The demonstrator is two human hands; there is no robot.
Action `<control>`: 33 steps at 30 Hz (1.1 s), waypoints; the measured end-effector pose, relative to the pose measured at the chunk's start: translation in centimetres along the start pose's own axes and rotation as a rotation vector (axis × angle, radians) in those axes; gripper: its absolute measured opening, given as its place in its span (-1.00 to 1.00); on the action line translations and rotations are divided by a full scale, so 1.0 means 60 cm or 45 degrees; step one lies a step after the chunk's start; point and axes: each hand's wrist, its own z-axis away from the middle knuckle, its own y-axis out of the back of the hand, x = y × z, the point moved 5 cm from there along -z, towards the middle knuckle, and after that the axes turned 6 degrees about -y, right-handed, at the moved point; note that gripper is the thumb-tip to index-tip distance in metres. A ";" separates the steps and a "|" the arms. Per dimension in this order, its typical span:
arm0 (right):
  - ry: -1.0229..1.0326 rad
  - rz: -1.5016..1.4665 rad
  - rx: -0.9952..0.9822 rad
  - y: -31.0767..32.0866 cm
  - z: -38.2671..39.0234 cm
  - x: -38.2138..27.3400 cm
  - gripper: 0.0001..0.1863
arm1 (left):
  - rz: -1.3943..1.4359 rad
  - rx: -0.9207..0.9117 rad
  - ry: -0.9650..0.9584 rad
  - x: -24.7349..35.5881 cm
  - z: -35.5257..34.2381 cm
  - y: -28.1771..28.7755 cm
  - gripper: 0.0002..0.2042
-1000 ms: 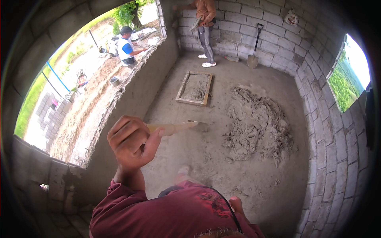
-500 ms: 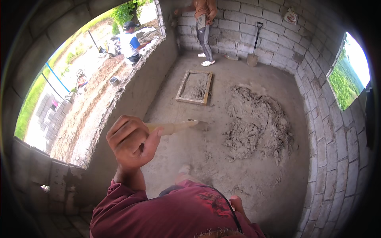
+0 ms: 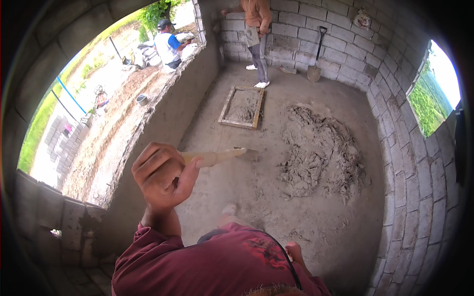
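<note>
My left hand point(image 3: 160, 172) is raised at the left, fingers wrapped round the pale handle of a trowel point(image 3: 215, 157). The handle points right, and its small greyish blade end blends with the floor behind it. My right hand point(image 3: 295, 252) is low beside my dark red shirt, mostly hidden by my body; its grip does not show. Beyond the trowel, a heap of wet grey mortar point(image 3: 321, 153) lies on the floor point(image 3: 237, 182). Farther off is a rectangular wooden frame point(image 3: 259, 111) with some mortar inside it.
A co-worker point(image 3: 257, 19) stands at the far wall, holding a flat greyish tool. A shovel point(image 3: 321, 54) leans against the block wall point(image 3: 340, 37). Through the left window opening, another person point(image 3: 168, 47) and a bucket point(image 3: 142, 99) show outside. A second opening point(image 3: 432, 93) is at the right.
The co-worker at the far wall has shifted slightly, the flat tool showing more plainly. The person outside has straightened and moved a little right. My hands and the trowel stay almost still.
</note>
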 end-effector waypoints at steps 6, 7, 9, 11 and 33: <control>0.266 0.196 0.023 0.002 -0.015 0.016 -0.73 | 0.039 -0.011 0.026 -0.002 -0.006 0.001 -0.60; 0.427 0.254 0.025 0.001 -0.006 0.008 -0.74 | 0.050 -0.016 0.031 -0.001 -0.006 0.001 -0.62; 0.250 0.128 0.008 0.006 0.011 -0.014 -0.73 | 0.030 -0.006 0.017 0.003 -0.001 0.001 -0.60; -0.005 -0.027 -0.004 0.014 0.027 -0.033 -0.71 | 0.021 0.017 0.003 0.004 0.000 0.000 -0.57; -0.025 -0.160 -0.045 0.009 0.002 0.000 -0.73 | 0.037 -0.025 0.041 0.009 -0.017 -0.002 -0.62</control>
